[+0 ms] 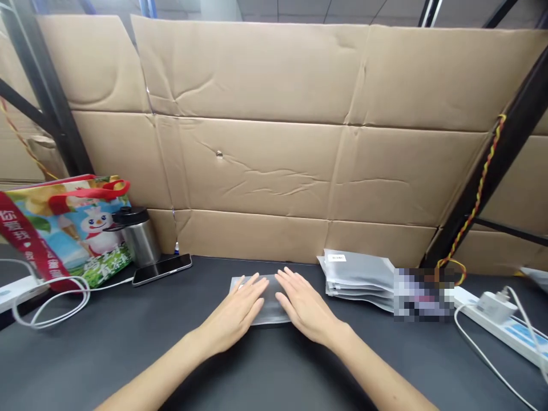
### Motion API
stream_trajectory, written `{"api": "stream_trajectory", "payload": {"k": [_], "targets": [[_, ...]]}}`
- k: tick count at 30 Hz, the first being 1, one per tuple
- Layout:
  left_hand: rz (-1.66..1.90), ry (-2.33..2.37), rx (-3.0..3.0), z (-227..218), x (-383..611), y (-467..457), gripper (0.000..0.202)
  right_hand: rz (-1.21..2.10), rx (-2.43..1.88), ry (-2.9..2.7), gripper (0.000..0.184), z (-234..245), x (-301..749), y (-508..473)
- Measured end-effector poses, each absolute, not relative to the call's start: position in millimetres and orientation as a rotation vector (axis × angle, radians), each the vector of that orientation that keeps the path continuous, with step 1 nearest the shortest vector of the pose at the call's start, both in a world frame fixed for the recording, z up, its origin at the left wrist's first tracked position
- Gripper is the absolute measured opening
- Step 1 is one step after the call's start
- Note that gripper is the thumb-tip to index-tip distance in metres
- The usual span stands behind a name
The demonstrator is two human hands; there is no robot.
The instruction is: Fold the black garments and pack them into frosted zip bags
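A flat frosted plastic bag [270,301] lies on the dark table [180,342] in front of me. My left hand [236,314] rests palm down on its left half, fingers stretched out and together. My right hand [305,307] lies flat on its right half in the same way. Both hands press on the bag and grip nothing. Their fingertips point toward the cardboard wall [274,148] behind the table.
A stack of similar frosted bags [357,277] sits to the right. Further right lies a white power strip [500,322] with a charger and cables. On the left stand a colourful shopping bag [68,228], a steel flask [139,234], a phone [161,268] and white cables [51,308].
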State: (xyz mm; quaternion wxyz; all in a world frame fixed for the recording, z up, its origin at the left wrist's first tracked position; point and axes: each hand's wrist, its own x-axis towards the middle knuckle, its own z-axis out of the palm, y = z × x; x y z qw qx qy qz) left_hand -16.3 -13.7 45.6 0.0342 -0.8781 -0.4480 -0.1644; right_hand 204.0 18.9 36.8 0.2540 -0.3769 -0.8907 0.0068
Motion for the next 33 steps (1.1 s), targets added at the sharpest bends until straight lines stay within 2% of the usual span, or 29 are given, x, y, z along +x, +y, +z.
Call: {"api": "stream_trajectory", "payload": {"k": [6,19,25,30,33], "targets": [[-0.378,-1.432,-2.764,17.1,-10.1,23.1,0.049,0.251,-1.089,-2.576,0.061,12.7,188.6,42.3],[-0.398,-1.488,-2.868,7.2,-16.8,24.6,0.053,0.344,-1.087,-2.585,0.062,8.7,192.3,40.4],[-0.527,-1.510,-2.876,2.6,-18.9,24.1,0.050,0.396,-1.079,-2.549,0.063,11.9,195.7,38.9],[-0.968,-1.795,-2.671,11.4,-42.1,34.9,0.048,0.185,-0.894,-2.585,0.084,19.6,192.7,31.2],[-1.024,-2.027,-2.447,9.5,-65.2,47.3,0.049,-0.042,-0.820,-2.641,0.074,14.6,180.8,28.1]]}}
